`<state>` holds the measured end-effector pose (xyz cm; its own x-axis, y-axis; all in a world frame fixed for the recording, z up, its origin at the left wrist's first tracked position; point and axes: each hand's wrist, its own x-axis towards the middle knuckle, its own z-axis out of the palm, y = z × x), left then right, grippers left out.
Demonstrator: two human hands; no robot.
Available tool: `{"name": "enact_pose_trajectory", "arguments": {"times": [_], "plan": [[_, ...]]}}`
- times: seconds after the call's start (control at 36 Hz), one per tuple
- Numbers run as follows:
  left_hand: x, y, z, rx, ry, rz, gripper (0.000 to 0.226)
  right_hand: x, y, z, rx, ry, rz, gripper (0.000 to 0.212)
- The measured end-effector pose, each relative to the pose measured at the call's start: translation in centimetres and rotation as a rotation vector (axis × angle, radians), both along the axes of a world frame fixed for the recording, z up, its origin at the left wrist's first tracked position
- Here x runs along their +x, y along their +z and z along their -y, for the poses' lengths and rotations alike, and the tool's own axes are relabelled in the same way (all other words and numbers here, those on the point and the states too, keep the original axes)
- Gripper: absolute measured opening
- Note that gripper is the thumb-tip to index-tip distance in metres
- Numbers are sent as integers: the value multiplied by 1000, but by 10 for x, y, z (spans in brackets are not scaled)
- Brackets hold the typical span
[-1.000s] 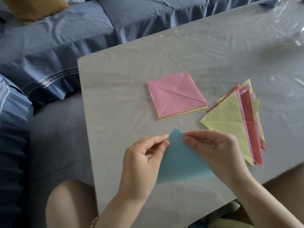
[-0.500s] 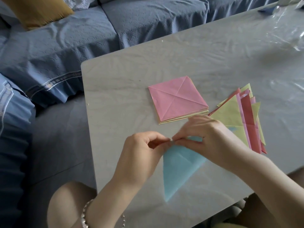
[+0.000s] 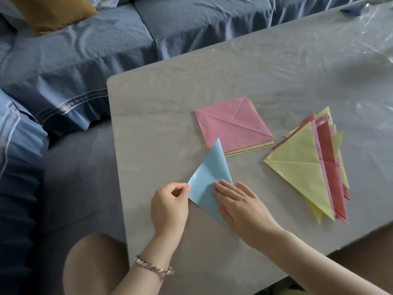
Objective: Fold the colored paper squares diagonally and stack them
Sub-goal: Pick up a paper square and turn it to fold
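A light blue paper [image 3: 209,177], folded into a triangle, lies on the grey table [image 3: 255,71] near its front left. My left hand [image 3: 170,207] pinches the triangle's left corner between thumb and forefinger. My right hand [image 3: 244,206] lies flat on the blue paper with straight fingers, pressing it down. Behind it sits a stack of unfolded squares [image 3: 232,126] with a pink sheet on top. To the right is a fanned stack of folded triangles [image 3: 308,167], yellow on top, pink and red beneath.
A blue sofa [image 3: 106,50] with a mustard cushion [image 3: 53,13] runs behind and left of the table. Clear plastic film [image 3: 374,24] lies at the table's far right corner. My knees show below the table's front edge.
The blue triangle has turned and come down flat on the table. My right hand went from pinching its tip to pressing flat on it; my left hand still pinches a corner.
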<state>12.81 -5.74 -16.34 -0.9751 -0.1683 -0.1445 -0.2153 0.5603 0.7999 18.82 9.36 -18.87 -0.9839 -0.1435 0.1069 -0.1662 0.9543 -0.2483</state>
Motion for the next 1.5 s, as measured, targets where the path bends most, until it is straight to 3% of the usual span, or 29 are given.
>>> {"name": "enact_pose_trajectory", "arguments": {"times": [0.11, 0.42, 0.53, 0.67, 0.83, 0.92, 1.19, 1.33, 1.5], "plan": [[-1, -3, 1, -13, -16, -2, 9, 21, -9, -13, 32, -80, 29, 61], [-1, -5, 3, -15, -28, -4, 9, -3, -5, -25, 106, -88, -71, 64], [-1, -6, 3, -9, -31, -9, 10, -34, -6, -29, 165, -72, -125, 47], [-2, -7, 4, -18, -37, -21, 8, -59, -4, -32, 200, -73, -116, 48], [-2, -9, 5, -26, -40, -31, 7, -78, 4, -33, 133, -81, 2, 35], [-3, -9, 6, -32, -40, -26, 6, -92, 7, -36, 126, -73, 112, 45], [-5, -9, 4, -57, -32, -9, 6, -108, 10, -48, 16, -41, 226, 48], [-5, -8, 5, -52, -38, -7, 6, -93, 20, -57, 28, 26, 320, 74], [-6, -8, 5, -30, -37, 7, 10, -59, 28, -54, 62, 123, 390, 89]]}}
